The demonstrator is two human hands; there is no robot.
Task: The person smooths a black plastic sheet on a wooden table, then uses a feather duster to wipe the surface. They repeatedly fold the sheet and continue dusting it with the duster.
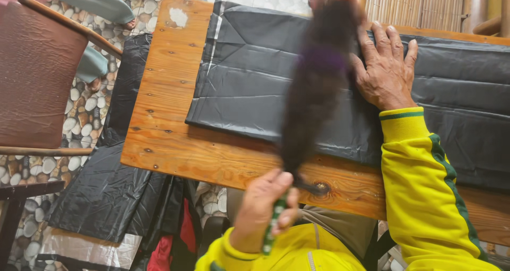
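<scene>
One long dark bushy brush [319,85] with a green handle lay lengthwise away from the person, bristle tip pointing far, above one black plastic sheet [255,80] on the wooden table [170,101]. The left hand [265,210] gripped its handle; the right hand [385,72] pressed flat, fingers spread.

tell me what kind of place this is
Probably a small informal workshop or home work corner: a rough wooden table covered by a black plastic sheet, a pebble-patterned floor, and a bamboo-slat wall behind.
</scene>
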